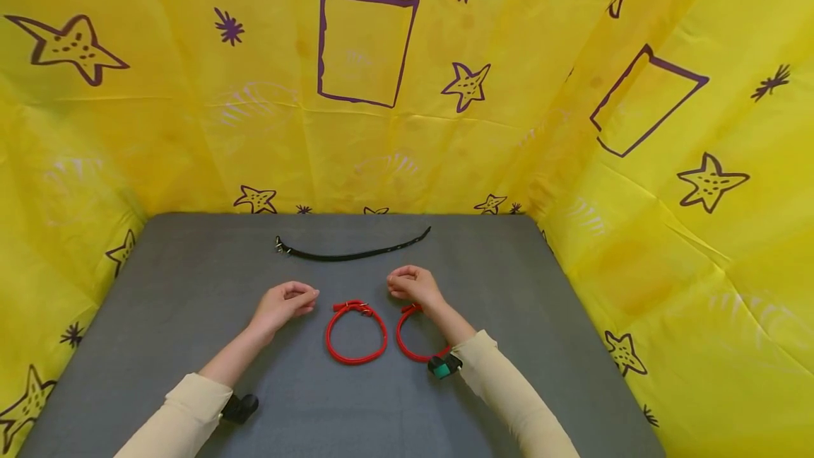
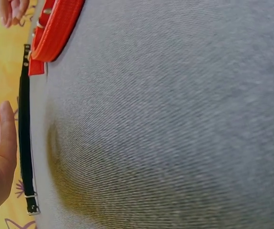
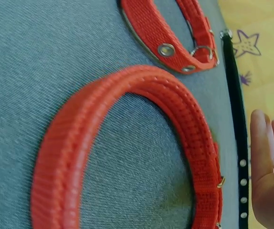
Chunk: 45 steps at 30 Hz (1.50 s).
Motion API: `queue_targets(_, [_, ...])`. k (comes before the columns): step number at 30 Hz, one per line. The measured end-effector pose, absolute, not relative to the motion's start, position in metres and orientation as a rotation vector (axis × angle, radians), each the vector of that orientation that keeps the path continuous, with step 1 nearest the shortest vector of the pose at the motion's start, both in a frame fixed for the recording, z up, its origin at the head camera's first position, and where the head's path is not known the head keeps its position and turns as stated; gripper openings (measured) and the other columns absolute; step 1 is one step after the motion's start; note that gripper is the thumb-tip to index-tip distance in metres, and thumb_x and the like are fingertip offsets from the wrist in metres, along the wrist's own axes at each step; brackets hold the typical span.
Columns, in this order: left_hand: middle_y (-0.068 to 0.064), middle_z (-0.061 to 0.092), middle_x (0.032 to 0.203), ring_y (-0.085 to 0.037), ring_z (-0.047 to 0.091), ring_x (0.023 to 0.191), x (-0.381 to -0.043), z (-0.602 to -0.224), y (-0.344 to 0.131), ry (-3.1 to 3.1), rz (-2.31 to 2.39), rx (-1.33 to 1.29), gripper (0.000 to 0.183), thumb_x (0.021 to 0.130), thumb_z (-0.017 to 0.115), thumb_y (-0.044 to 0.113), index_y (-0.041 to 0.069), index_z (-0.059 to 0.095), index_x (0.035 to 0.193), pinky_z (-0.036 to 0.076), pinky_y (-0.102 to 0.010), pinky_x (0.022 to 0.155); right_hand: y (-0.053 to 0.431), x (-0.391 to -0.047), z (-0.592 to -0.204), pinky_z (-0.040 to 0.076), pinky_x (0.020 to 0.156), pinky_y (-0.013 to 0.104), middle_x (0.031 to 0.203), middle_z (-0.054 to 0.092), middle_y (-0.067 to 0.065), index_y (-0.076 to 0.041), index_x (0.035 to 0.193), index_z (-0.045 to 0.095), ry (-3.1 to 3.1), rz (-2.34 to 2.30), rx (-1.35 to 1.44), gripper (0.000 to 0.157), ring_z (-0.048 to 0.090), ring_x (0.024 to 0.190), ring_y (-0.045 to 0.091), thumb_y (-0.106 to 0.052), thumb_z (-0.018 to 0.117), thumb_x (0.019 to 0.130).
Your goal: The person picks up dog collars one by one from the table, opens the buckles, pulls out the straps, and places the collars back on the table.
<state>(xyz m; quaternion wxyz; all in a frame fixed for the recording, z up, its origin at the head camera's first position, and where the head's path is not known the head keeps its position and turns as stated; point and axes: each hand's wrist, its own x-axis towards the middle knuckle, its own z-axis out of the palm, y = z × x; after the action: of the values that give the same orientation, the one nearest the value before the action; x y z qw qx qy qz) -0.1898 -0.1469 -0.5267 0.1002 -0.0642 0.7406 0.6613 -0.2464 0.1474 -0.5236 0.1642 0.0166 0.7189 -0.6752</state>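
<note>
Two red dog collars lie buckled into rings side by side, the left collar [image 1: 356,361] and the right collar [image 1: 399,334]. Beyond them a black collar [image 1: 343,258] stretches out unbuckled, its buckle to the left and its holes to the right. My left hand [image 1: 289,302] hovers left of the left red collar, fingers loosely bent, holding nothing. Over the far side of the right red collar is my right hand [image 1: 416,285], also loosely bent and holding nothing; hand and forearm hide part of that ring. In the right wrist view the right hand [image 3: 272,176] appears apart from the red collars.
A grey cloth-covered table [image 1: 305,415] lies under everything. Yellow fabric walls [image 1: 267,140] with purple stars and frames stand behind it and on both sides. A dark wrist camera [image 1: 239,408] sits at the left cuff, another camera [image 1: 444,366] at the right.
</note>
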Motion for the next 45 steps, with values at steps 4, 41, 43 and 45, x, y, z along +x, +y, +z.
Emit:
queue_targets(4, [-0.018, 0.070, 0.099, -0.022, 0.069, 0.085, -0.181, -0.528, -0.145, 2.327, 1.829, -0.134, 0.030, 0.090, 0.073, 0.021, -0.004, 0.066, 0.104, 0.057, -0.031, 0.075, 0.145, -0.239, -0.525, 0.057, 0.078, 0.042, 0.094, 0.071, 0.020, 0.011, 0.105, 0.063, 2.088, -1.888, -0.008, 0.024, 0.071, 0.083, 0.027, -0.005, 0.070, 0.089])
queue_targets(41, [0.003, 0.065, 0.079, -0.009, 0.060, 0.070, -0.152, -0.540, -0.115, 2.775, 1.387, 0.136, 0.020, 0.080, 0.081, 0.015, 0.006, 0.069, 0.093, 0.051, -0.024, 0.065, 0.131, -0.206, -0.539, 0.052, 0.063, 0.018, 0.080, 0.068, -0.005, -0.009, 0.092, 0.070, 2.673, -1.206, -0.666, 0.011, 0.062, 0.070, 0.002, -0.016, 0.076, 0.086])
queue_targets(43, [0.003, 0.065, 0.079, -0.010, 0.060, 0.070, -0.152, -0.541, -0.115, 2.774, 1.386, 0.141, 0.020, 0.079, 0.081, 0.014, 0.006, 0.068, 0.093, 0.051, -0.024, 0.065, 0.131, -0.206, -0.540, 0.052, 0.063, 0.018, 0.080, 0.067, -0.007, -0.010, 0.092, 0.070, 2.675, -1.184, -0.673, 0.011, 0.062, 0.070, 0.001, -0.017, 0.077, 0.086])
queue_targets(45, [0.003, 0.065, 0.078, -0.010, 0.060, 0.070, -0.152, -0.542, -0.114, 2.772, 1.394, 0.145, 0.021, 0.079, 0.081, 0.013, 0.005, 0.068, 0.093, 0.051, -0.024, 0.065, 0.130, -0.206, -0.540, 0.052, 0.063, 0.017, 0.079, 0.067, -0.008, -0.011, 0.091, 0.070, 2.680, -1.165, -0.672, 0.011, 0.061, 0.070, 0.000, -0.018, 0.077, 0.086])
